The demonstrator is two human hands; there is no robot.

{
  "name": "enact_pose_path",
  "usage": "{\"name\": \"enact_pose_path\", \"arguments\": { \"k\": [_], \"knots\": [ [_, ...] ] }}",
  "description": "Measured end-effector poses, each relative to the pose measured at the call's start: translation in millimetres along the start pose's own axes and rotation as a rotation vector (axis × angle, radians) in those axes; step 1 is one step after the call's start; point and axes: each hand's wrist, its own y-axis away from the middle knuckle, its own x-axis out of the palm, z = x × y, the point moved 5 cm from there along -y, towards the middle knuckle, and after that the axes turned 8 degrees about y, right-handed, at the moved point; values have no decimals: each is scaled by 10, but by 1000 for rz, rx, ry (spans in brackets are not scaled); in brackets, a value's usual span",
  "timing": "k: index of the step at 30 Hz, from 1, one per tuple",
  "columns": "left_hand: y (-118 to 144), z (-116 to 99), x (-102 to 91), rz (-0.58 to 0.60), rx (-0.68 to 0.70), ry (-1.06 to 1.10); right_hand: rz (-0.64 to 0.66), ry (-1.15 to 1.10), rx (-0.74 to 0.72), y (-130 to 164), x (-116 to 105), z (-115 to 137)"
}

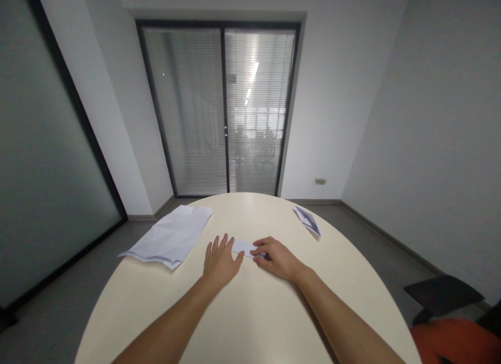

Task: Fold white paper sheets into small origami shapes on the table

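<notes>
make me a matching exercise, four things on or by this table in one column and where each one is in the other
Things:
1. crumpled sheets
2. small folded paper
3. folded paper shape
4. dark chair

Places:
a. far right part of the table
b. off the table, at the right
c. left part of the table
d. under the fingers of the left hand and right hand

Pairs: 1-c, 2-d, 3-a, 4-b

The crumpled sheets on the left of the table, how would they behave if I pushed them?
The crumpled sheets look thin and creased, so probably light and floppy. They would likely slide easily on the smooth table, perhaps buckling rather than moving as one.
</notes>
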Motion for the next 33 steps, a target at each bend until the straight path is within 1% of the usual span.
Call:
{"name": "enact_pose_path", "arguments": {
  "k": [4, 10, 15, 25, 33],
  "knots": [
    [0, 6, 4, 8, -18, 11, 15, -16, -8, 4, 4, 22],
    [-11, 18, 13, 32, -28, 27, 70, -17, 3, -10, -41, 114],
    [-34, 40, 25, 29, -39, 36, 78, -8, 7, -20, -66, 159],
    [-82, 75, -3, 33, -49, 56, 73, -30, 33, -7, -55, 114],
    [-75, 73, -45, -7, -34, 44, 63, -55, 54, -3, -19, 74]
  ]
}}
